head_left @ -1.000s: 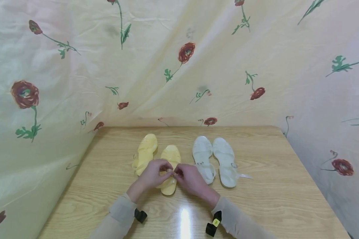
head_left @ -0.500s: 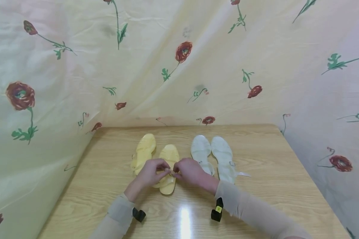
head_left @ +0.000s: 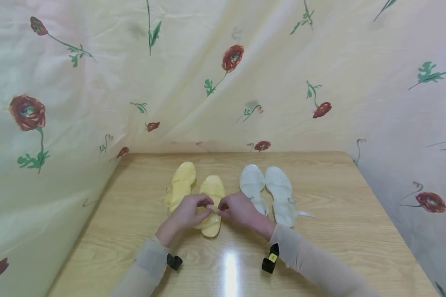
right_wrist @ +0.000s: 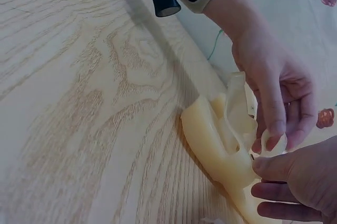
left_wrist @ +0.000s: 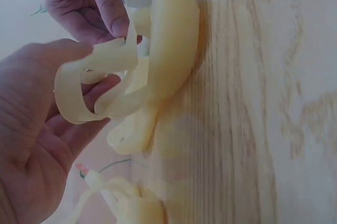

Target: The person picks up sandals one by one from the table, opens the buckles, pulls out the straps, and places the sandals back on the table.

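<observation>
A pale yellow sandal [head_left: 212, 185] lies on the table between my hands. In the head view my left hand [head_left: 186, 212] comes from its left and pinches the ankle strap. My right hand [head_left: 242, 211] pinches near the strap's end and buckle from the right side. Seen from the left wrist, the strap [left_wrist: 71, 92] makes a loop standing up from the sandal, beside my left thumb. In the right wrist view the yellow sandal [right_wrist: 210, 145] sits on its sole, and my right thumb touches it near the buckle; the buckle is mostly hidden by the fingers.
A second yellow sandal [head_left: 183, 181] lies just left of the worked one. Two white sandals [head_left: 252, 181] lie side by side to the right, a loose strap [head_left: 306, 214] sticking out from one. Flowered cloth [head_left: 193, 103] hangs behind the wooden table [head_left: 338, 247].
Both hands stay at the yellow sandal's strap, with only small finger shifts. The right forearm has swung outward to the right, and the head view has shifted slightly.
</observation>
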`<state>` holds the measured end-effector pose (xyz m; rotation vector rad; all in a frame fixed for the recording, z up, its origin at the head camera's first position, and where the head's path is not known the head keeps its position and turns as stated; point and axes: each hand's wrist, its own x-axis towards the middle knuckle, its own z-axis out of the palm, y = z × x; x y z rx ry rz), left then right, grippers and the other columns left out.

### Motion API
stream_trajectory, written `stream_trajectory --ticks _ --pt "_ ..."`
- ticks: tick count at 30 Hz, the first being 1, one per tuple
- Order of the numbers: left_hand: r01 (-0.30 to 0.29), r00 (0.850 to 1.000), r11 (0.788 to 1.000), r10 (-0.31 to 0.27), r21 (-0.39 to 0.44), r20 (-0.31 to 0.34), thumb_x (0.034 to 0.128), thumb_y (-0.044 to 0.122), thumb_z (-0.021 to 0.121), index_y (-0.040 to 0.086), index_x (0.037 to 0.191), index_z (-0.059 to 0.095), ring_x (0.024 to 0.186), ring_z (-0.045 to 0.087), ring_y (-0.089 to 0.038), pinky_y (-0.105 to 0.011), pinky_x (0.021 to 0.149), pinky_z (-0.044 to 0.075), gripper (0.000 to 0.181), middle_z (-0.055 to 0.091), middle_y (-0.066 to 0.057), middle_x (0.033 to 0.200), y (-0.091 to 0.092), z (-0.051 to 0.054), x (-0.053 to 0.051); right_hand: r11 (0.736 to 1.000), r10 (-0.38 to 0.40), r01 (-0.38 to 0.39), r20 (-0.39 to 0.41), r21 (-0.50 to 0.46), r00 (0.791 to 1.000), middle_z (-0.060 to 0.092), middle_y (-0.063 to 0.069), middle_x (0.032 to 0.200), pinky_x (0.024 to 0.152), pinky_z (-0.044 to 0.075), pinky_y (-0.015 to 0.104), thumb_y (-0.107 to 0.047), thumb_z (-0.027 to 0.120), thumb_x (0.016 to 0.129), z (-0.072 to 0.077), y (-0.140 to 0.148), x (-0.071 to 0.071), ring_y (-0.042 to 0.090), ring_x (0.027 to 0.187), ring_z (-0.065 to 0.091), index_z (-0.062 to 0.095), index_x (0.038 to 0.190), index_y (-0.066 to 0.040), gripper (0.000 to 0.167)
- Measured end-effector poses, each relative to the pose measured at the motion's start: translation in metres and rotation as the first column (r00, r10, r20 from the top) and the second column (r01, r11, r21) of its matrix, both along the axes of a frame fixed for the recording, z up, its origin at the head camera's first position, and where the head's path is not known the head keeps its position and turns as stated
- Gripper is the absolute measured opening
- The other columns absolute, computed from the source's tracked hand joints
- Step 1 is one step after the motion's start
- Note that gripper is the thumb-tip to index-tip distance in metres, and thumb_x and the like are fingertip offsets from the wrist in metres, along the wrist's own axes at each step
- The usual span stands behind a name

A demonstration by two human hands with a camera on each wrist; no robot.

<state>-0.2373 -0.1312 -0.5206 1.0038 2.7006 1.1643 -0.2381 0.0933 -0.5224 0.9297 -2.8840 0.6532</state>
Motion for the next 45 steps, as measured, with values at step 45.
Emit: stream_trajectory --ticks 45 --pt "-0.1 0.995 0.988 0.098 0.117 0.022 0.0932 0.014 0.083 0.005 0.111 0.081 0.096 0.08 -0.024 -0.033 0.088 0.065 0.02 0.083 -0.009 0.104 0.004 0.001 0.005 0.995 -0.016 0.026 0.113 -0.092 0.994 0.079 -0.002 0.081 0.07 0.059 0.023 -0.016 0.082 0.092 0.008 0.0 0.001 0.007 0.072 0.072 0.079 0.089 -0.012 0.006"
